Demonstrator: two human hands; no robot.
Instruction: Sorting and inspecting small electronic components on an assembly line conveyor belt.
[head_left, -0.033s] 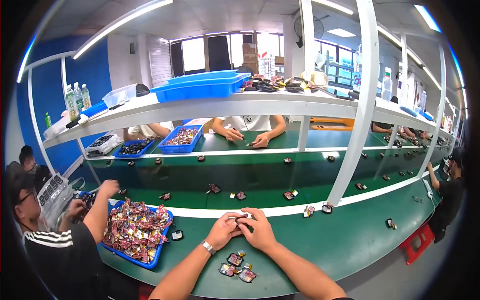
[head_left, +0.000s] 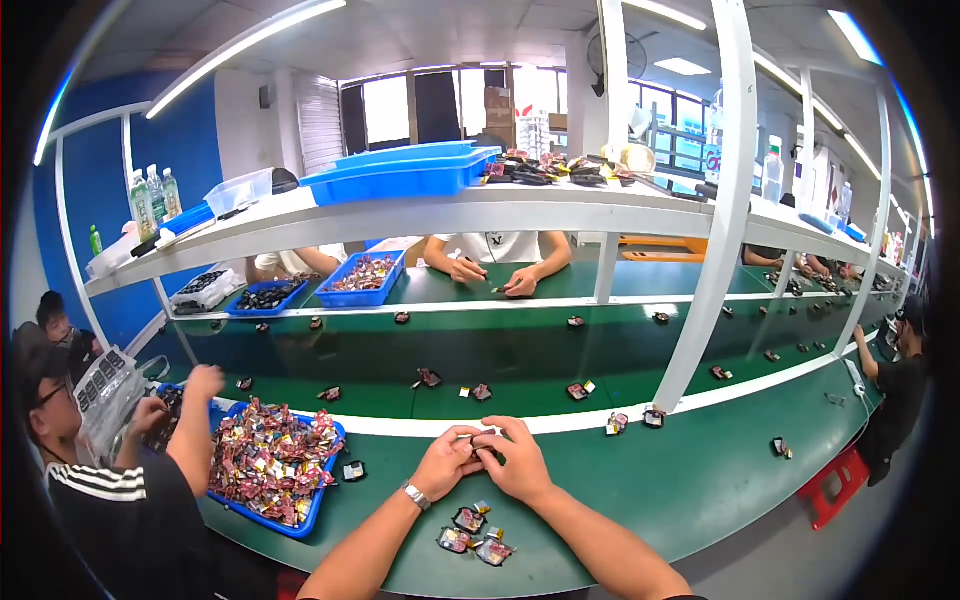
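Observation:
My left hand (head_left: 449,462) and my right hand (head_left: 515,462) meet over the green bench, fingers bent inward. Between their fingertips is a small dark electronic assembly (head_left: 484,446), mostly covered by the fingers. A metal-banded watch (head_left: 416,495) sits on my left wrist. Just below the hands, a little cluster of circuit-board assemblies (head_left: 456,539) with red boards, dark casings and silvery or yellow parts lies on the bench. One more assembly (head_left: 354,471) rests left of my hands, beside a blue tray (head_left: 314,515) heaped with similar pieces.
A conveyor belt (head_left: 520,350) carrying scattered assemblies runs beyond a white rail (head_left: 390,427). A white upright post (head_left: 705,240) and an overhead shelf (head_left: 560,207) stand in front. A co-worker (head_left: 130,500) reaches in at left; another person's hands (head_left: 520,281) work opposite.
The left co-worker's raised hand has shifted slightly left, away from the belt. My own hands stay together in nearly the same place.

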